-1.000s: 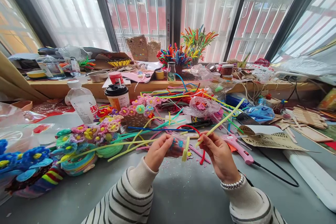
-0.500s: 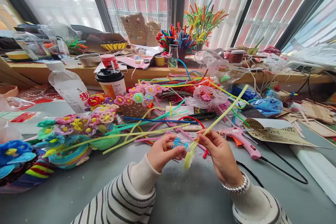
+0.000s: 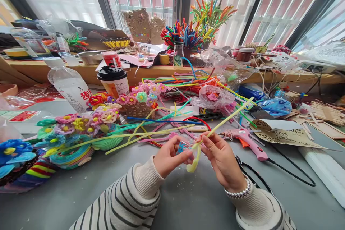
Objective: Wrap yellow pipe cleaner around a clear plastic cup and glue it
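Close together above the grey table, both hands are closed on small things. Between the thumb and fingers of my left hand [image 3: 168, 160] is a small blue printed plastic piece [image 3: 184, 146]; its exact kind is unclear. My right hand [image 3: 225, 160] pinches a yellow pipe cleaner [image 3: 231, 115] near its lower part. The long straight end slants up to the right past my fingers. Its bent, looped end hangs between the hands, beside the left fingertips. Whether the left fingers also grip that loop, I cannot tell.
Left are pipe-cleaner flowers [image 3: 78, 125], a water bottle [image 3: 68, 86] and a lidded cup [image 3: 113, 82]. Loose pipe cleaners [image 3: 159, 120] spread ahead of my hands. To the right lie a pink glue gun [image 3: 250, 143] with its black cord and a sandpaper sheet [image 3: 288, 136].
The long end of the yellow pipe cleaner has dipped slightly, and its looped end has shifted a little against the left fingertips. Both hands keep their grip. The camera view has shifted slightly.
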The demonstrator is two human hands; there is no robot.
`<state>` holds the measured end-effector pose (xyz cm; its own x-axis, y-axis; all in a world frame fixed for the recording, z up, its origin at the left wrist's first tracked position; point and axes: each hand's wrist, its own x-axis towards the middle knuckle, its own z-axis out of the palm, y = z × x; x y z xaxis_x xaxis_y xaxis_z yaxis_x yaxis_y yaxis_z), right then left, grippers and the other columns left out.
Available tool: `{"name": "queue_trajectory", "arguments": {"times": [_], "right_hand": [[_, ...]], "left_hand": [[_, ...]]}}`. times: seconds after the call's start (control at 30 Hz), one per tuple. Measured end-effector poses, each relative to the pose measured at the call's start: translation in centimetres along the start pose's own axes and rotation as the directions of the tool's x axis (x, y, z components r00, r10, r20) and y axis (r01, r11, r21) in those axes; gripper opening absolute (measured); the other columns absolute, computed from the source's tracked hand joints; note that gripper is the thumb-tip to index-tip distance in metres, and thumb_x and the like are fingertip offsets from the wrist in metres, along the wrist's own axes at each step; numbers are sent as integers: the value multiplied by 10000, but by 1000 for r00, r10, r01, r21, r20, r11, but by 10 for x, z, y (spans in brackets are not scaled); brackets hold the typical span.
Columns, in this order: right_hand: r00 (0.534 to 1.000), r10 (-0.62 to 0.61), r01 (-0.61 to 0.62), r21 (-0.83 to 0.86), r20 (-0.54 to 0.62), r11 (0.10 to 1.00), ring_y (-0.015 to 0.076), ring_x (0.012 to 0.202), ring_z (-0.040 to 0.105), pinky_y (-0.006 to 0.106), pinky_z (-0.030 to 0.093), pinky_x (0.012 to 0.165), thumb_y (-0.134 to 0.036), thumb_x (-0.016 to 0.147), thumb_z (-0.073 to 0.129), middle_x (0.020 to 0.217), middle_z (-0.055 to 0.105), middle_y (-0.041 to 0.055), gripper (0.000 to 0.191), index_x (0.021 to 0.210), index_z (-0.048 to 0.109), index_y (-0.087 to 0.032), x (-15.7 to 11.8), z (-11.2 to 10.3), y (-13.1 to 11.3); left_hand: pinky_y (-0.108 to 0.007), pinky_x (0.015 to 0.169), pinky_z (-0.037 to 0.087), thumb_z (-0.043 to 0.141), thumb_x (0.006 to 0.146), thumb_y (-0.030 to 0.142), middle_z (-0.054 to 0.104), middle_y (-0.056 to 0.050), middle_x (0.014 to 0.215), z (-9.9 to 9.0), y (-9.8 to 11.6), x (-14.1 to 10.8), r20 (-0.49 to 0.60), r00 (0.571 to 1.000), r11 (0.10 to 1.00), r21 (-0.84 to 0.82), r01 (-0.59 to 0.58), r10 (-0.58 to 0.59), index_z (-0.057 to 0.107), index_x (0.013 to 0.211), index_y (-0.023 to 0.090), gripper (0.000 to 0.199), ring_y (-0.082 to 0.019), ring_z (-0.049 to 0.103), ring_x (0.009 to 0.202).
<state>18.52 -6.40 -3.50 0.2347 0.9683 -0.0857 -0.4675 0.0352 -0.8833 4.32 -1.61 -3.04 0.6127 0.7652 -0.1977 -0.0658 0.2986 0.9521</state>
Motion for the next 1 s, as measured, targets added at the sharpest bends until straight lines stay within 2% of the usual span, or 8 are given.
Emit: {"name": "queue_trajectory", "arguments": {"times": [0.13, 0.3, 0.47, 0.63, 0.73, 0.83, 1.0], "right_hand": [[999, -36, 35, -37, -18, 999, 106, 730, 557, 240, 438, 732, -309, 647, 700, 726, 624, -27, 148, 747, 636, -219, -1, 0, -1], [994, -61, 65, 41, -88, 997, 110, 768, 581, 252, 439, 785, -290, 629, 713, 726, 640, -14, 153, 725, 644, -192, 2, -4, -6], [972, -77, 111, 142, -222, 984, 97, 744, 593, 291, 454, 805, -326, 612, 712, 731, 630, -45, 180, 710, 612, -213, 11, 5, -3], [937, -134, 186, 135, -323, 973, 73, 696, 568, 244, 446, 754, -348, 607, 709, 729, 607, -49, 233, 741, 595, -195, 16, 23, 6], [929, -152, 197, 104, -337, 975, 75, 679, 560, 236, 441, 723, -351, 624, 694, 715, 601, -44, 235, 749, 588, -182, 18, 28, 9], [926, -172, 208, 74, -335, 975, 91, 683, 564, 253, 444, 709, -357, 633, 682, 718, 599, -34, 243, 759, 581, -176, 19, 28, 12], [929, -245, 258, 12, -277, 966, 94, 715, 562, 259, 437, 735, -358, 679, 647, 738, 595, -30, 206, 767, 572, -188, 19, 25, 9]], "left_hand": [[-229, 583, 448, 795, 430, 326, 579, 47, 628, 0, -1, 0, -11, 1000, 1000, 2, 2, -2, 508, 790, 135, 498, -64, 538, 568], [-230, 526, 446, 763, 461, 418, 577, 41, 539, -2, 3, 1, -49, 999, 1000, -21, -6, 5, 502, 670, 128, 443, -79, 547, 499], [-244, 520, 467, 690, 538, 517, 613, 29, 534, 0, -4, 3, -75, 997, 997, -76, -21, 15, 438, 711, 156, 473, -94, 568, 473], [-264, 537, 479, 643, 585, 552, 608, 32, 564, 11, -15, 3, 4, 999, 990, -136, -35, 35, 403, 736, 172, 474, -99, 569, 491], [-259, 595, 473, 722, 531, 466, 605, 23, 627, 17, -14, -1, 48, 998, 993, -113, -42, 47, 434, 790, 165, 490, -104, 578, 575], [-271, 658, 470, 804, 427, 324, 604, 14, 711, 20, -13, -3, 23, 999, 999, -49, -22, 23, 466, 823, 161, 546, -114, 577, 656], [-294, 676, 462, 796, 404, 376, 608, -10, 700, 16, -14, -1, -38, 999, 1000, -22, 23, -23, 551, 776, 127, 510, -126, 573, 662]]}}
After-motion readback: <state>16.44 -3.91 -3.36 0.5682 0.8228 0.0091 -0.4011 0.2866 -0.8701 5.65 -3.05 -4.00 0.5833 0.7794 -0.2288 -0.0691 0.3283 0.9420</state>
